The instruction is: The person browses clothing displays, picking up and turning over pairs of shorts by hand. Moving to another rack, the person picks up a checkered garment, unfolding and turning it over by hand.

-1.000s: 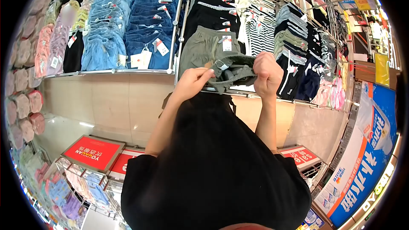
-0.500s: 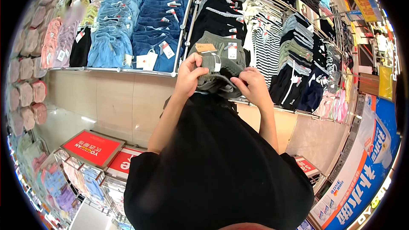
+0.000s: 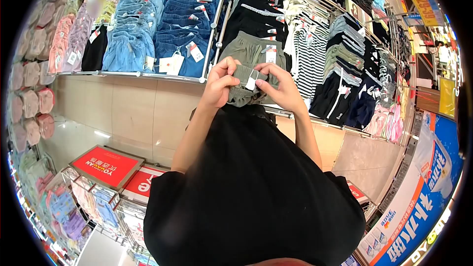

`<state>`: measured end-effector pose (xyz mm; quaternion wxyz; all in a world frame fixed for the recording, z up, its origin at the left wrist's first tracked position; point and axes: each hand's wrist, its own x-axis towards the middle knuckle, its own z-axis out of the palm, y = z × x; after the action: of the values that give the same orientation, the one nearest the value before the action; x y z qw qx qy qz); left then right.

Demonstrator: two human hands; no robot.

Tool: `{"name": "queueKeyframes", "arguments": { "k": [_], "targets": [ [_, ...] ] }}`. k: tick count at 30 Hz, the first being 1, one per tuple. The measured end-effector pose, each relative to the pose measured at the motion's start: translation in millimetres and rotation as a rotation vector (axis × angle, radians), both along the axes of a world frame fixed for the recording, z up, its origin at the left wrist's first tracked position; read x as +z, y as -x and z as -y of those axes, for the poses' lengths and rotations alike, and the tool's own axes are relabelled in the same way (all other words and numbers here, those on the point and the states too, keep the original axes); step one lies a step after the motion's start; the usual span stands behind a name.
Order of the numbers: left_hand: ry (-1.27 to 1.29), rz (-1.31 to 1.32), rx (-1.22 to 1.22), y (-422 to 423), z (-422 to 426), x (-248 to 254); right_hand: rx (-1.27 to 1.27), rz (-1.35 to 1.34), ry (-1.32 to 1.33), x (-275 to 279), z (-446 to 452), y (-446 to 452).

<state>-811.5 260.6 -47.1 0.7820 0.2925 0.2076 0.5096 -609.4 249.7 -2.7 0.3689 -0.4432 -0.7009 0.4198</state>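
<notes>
Both hands hold a grey-green garment (image 3: pixel 240 95) by its gathered waistband, in front of the rack's front rail. My left hand (image 3: pixel 219 83) pinches the waistband's left side, fingers closed. On the right, my right hand (image 3: pixel 282 88) has its thumb and forefinger closed at the edge of a white label (image 3: pixel 252 80) on the garment. Just behind lies a similar grey-green pair of trousers (image 3: pixel 246 45) with a red-and-white price tag (image 3: pixel 271 54). The lower part of the held garment is bunched and partly hidden by the fingers.
Light blue jeans (image 3: pixel 129 37) and dark blue jeans (image 3: pixel 181 34) hang at the left. Striped trousers (image 3: pixel 308 61) and black trousers (image 3: pixel 331 96) lie to the right. A metal rail (image 3: pixel 148 75) edges the rack. Red signs (image 3: pixel 106 166) stand low at the left.
The garment's waistband, stretched apart earlier, is now bunched together. My right hand has moved inward to the white label, and the brown tag seen half a second ago is out of sight.
</notes>
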Motion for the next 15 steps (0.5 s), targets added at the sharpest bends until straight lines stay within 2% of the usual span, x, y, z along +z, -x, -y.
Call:
{"name": "queueKeyframes", "arguments": {
  "k": [1,3,7,9,15],
  "targets": [
    [0.007,-0.007,0.009,-1,1,1,0.001,0.001,0.000,-2,2,0],
    [0.011,-0.012,0.018,-2,3,1,-0.028,0.042,0.166,-6,8,-3],
    [-0.072,-0.116,0.019,-1,4,6,-0.059,-0.013,0.175,-4,13,-1],
    [-0.079,-0.155,0.026,0,5,9,-0.098,-0.036,0.094,-4,13,-1],
    [-0.198,-0.373,0.003,4,7,20,-0.125,-0.044,0.141,9,14,2]
  ]
}}
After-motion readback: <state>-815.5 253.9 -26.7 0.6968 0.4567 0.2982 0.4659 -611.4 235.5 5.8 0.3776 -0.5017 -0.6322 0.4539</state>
